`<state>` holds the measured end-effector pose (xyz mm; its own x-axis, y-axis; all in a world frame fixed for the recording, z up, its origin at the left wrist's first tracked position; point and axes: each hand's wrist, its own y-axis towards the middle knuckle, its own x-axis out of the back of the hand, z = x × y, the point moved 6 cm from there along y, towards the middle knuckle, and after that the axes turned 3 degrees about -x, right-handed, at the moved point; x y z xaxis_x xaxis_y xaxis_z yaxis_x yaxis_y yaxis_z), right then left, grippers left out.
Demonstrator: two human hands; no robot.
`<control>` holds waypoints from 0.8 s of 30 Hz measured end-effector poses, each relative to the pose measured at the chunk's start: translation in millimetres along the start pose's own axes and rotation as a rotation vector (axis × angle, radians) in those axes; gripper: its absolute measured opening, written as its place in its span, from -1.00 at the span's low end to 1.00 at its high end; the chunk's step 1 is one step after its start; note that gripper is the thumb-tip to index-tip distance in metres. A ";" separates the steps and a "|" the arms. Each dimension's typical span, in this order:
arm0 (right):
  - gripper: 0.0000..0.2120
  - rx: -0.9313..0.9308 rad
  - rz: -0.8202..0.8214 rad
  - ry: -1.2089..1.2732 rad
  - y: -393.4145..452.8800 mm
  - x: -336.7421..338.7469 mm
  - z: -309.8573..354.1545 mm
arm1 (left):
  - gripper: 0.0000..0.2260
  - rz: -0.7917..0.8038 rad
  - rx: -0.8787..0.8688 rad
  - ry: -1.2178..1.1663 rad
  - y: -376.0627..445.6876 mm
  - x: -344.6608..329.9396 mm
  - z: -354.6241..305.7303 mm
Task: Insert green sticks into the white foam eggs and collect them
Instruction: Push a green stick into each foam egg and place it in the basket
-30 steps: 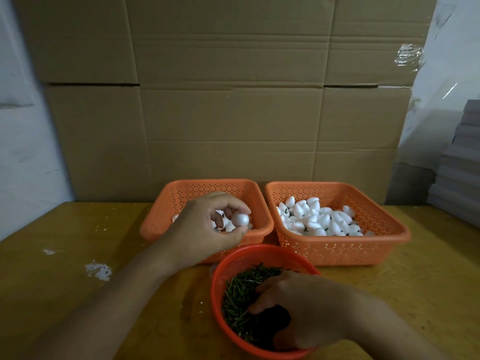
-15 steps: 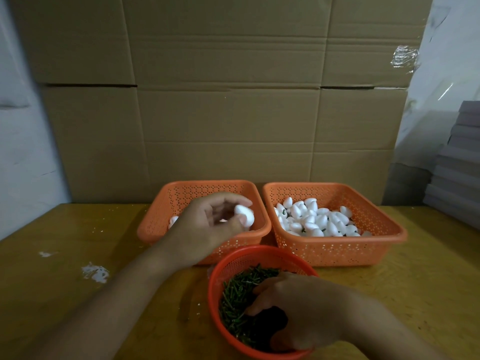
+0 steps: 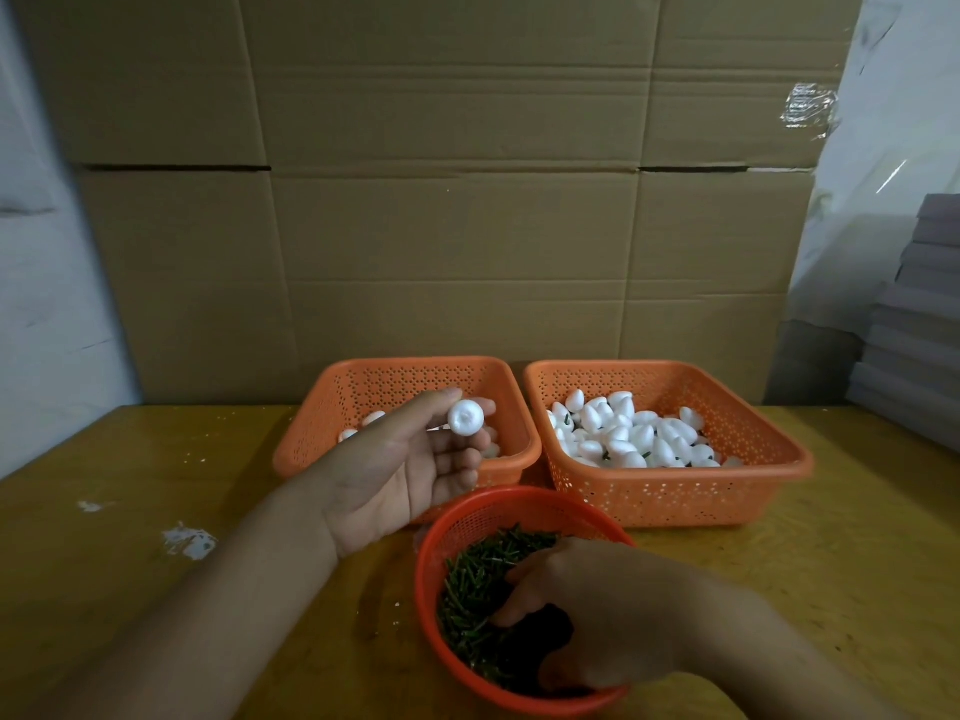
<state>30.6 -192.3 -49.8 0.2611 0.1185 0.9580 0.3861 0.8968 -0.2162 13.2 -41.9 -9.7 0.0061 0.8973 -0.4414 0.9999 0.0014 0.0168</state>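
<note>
A: Nearest to us, at six o'clock, our right hand [image 3: 597,621] is down in the round red basket [image 3: 470,517], fingers curled into the green sticks [image 3: 478,579]. Whether they are pinching one yet, we cannot tell; the fingertips are buried in shadow.

B: And at about ten o'clock from that basket our left hand [image 3: 410,470] is palm up, thumb and forefinger pinching one white foam egg [image 3: 466,417], blunt end toward us. No stick is in it that we can see.

A: So we judge this round to be at the pick-up step: egg ready, stick being fetched, insertion not yet done.

B: Further out, at eleven o'clock, the left orange basket [image 3: 332,407] holds only a few eggs. At one o'clock, the right orange basket [image 3: 670,488] is heaped with eggs [image 3: 623,431], and a few show green bits between them, so we take that for the finished pile.

A: Then most of the stock looks done, with a handful left. But our hand covers much of the left basket, so we cannot count what remains.

B: Nor can we tell whether every egg on the right carries a stick. Beyond both stands the cardboard wall [image 3: 441,226], and the tabletop [image 3: 130,511] shows white crumbs at nine o'clock.
</note>
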 end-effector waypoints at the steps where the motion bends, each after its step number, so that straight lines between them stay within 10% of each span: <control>1: -0.57 -0.009 -0.004 0.016 -0.7 1.0 -1.0 | -0.75 0.004 0.004 -0.014 0.5 0.3 0.5; 14: -0.81 0.023 -0.320 0.268 -3.0 27.6 -10.2 | -0.47 -0.025 -0.005 0.085 0.4 2.9 0.6; 24: -0.94 0.029 -0.427 1.084 -23.4 55.3 -18.2 | -0.82 0.041 -0.053 0.026 -2.5 -2.4 -4.2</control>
<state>52.1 -214.5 4.8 0.7399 -0.6091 0.2855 0.6082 0.7871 0.1029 10.5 -42.2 -4.9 0.0455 0.9082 -0.4162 0.9966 -0.0125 0.0818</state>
